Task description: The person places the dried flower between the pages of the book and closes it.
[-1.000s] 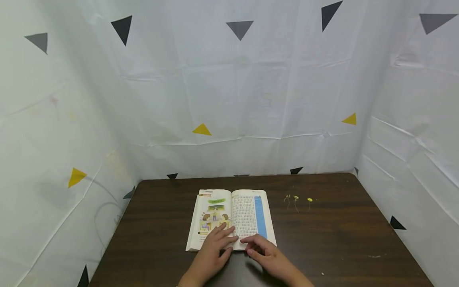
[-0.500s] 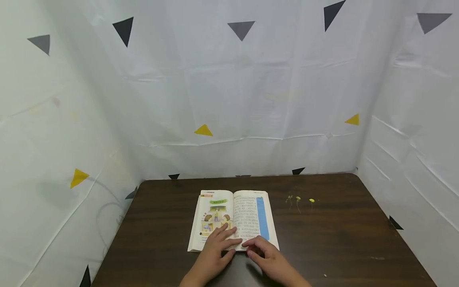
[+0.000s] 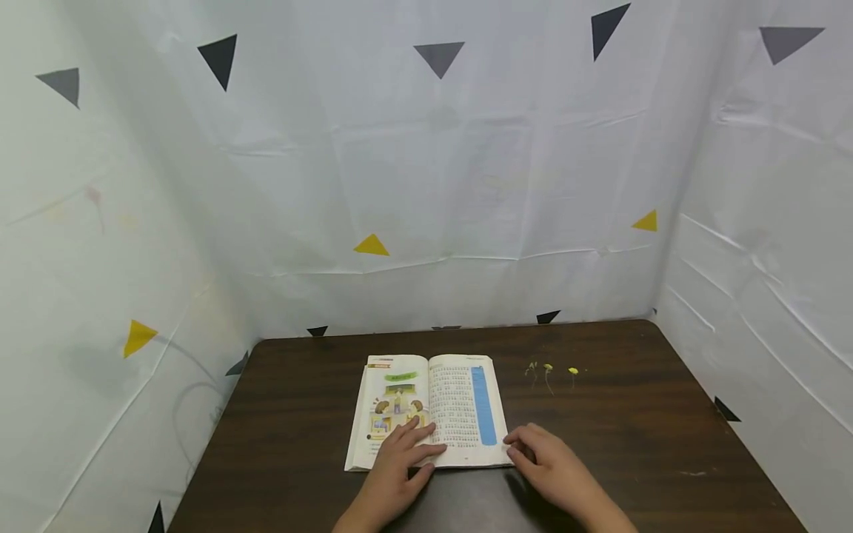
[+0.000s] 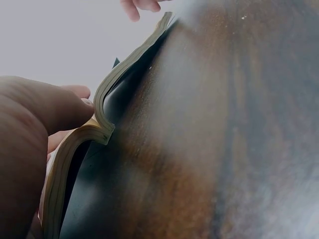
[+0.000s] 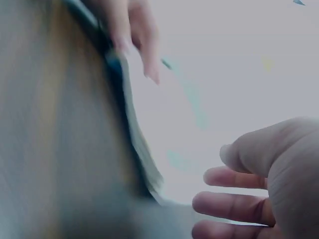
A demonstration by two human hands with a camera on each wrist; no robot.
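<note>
An open book point(image 3: 460, 403) lies on the dark wooden table, a picture page on the left and a text page with a blue strip on the right. My left hand point(image 3: 396, 470) rests with spread fingers across the lower middle of the pages, near the spine. At the lower right corner of the book is my right hand point(image 3: 549, 466), its fingers loosely bent. In the right wrist view its fingers point(image 5: 232, 206) and thumb are apart, with nothing seen between them; whether they touch the page, I cannot tell. The left wrist view shows the thick page block point(image 4: 59, 184) beside the thumb.
Right of the book, a few small yellow-flowered sprigs point(image 3: 548, 368) lie on the table point(image 3: 633, 429). A tiny pale speck point(image 4: 243, 18) shows on the wood in the left wrist view. White sheeting point(image 3: 440, 185) with coloured triangles hangs behind and on both sides.
My right hand has moved right, from the lower middle of the book to its lower right corner. The left hand stays in place on the pages.
</note>
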